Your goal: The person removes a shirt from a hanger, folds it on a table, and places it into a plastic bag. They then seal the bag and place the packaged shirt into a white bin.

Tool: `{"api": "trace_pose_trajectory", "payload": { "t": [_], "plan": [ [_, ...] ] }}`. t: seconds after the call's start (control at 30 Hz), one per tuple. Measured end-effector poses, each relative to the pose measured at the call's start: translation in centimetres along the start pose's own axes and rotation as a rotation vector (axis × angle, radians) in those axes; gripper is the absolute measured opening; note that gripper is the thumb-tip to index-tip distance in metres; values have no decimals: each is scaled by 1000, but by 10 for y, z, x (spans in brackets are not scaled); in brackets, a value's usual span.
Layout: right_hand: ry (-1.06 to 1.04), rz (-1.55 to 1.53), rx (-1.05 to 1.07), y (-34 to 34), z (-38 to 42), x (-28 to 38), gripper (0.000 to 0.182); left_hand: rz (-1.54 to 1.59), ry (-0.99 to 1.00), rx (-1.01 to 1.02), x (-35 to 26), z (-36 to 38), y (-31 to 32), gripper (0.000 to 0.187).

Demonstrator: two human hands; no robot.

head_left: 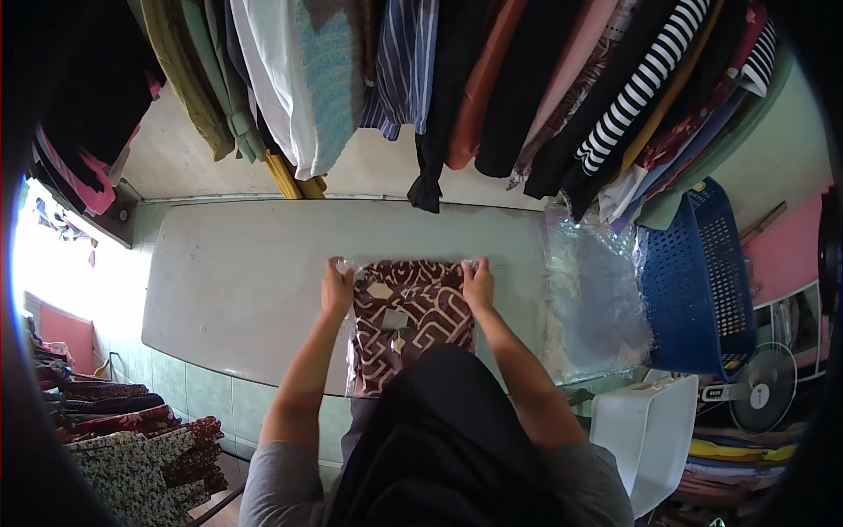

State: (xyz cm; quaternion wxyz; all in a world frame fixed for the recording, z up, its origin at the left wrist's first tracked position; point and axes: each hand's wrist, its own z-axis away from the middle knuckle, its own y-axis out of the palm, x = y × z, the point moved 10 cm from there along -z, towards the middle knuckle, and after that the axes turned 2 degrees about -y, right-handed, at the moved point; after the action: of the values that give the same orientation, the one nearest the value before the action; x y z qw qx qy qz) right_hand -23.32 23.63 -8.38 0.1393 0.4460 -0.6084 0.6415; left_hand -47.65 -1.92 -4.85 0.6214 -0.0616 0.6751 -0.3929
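A folded maroon garment with a beige geometric pattern (430, 307) lies inside a clear plastic bag (352, 373) on the grey-white table (237, 272). My left hand (335, 288) is closed on the bag's far left corner, fingers pinching the plastic. At the far right corner, my right hand (478, 286) pinches the same bag. The bag's near edge reaches the table's front edge, where a black head covering (439, 439) partly hides it.
Clear plastic bags (593, 299) lie on the table's right end, beside a blue perforated basket (702, 281). Hanging clothes (492, 79) overhang the back. A white plastic stool (645, 439) and a fan (762, 391) stand at right. Piled patterned fabrics (132, 457) are at left.
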Motion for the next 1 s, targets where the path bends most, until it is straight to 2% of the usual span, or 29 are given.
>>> {"api": "trace_pose_trajectory", "payload": {
  "t": [0.07,0.13,0.2,0.37,0.43,0.5,0.53,0.57,0.63,0.67,0.77,0.8,0.83,0.9,0.93,1.0],
  "plan": [
    [79,106,52,4,2,1,31,-226,-77,10,19,-3,14,35],
    [104,138,84,6,-4,4,34,-268,-62,4,20,-10,18,36],
    [57,349,88,-1,-10,16,38,-352,-28,-21,12,-14,16,39],
    [52,389,81,-15,-16,4,44,-259,-120,-59,11,-9,3,42],
    [71,233,-8,-25,-13,-9,45,-182,-152,-59,25,-7,2,45],
    [140,141,31,-38,-3,-6,52,217,-235,-75,57,-6,6,52],
    [198,46,78,-37,2,-7,59,378,-327,38,64,0,13,54],
    [204,42,68,-38,7,-7,59,374,-318,45,62,3,11,54],
    [148,-85,150,-26,23,2,78,471,-305,324,51,15,32,47],
    [166,-40,181,-17,25,-8,86,373,-337,398,44,20,32,40],
    [187,17,196,-7,26,-20,81,249,-373,478,55,14,45,37],
    [380,-330,493,20,36,-26,72,267,-387,466,58,15,48,34],
    [392,-336,471,14,40,-22,72,256,-373,486,54,20,49,34],
    [453,-622,436,11,48,-8,62,699,-292,507,21,31,48,27],
    [437,-776,397,8,52,2,55,723,-240,526,10,37,48,22],
    [401,-826,445,0,62,13,56,735,-213,527,12,43,51,22]
  ]
}}
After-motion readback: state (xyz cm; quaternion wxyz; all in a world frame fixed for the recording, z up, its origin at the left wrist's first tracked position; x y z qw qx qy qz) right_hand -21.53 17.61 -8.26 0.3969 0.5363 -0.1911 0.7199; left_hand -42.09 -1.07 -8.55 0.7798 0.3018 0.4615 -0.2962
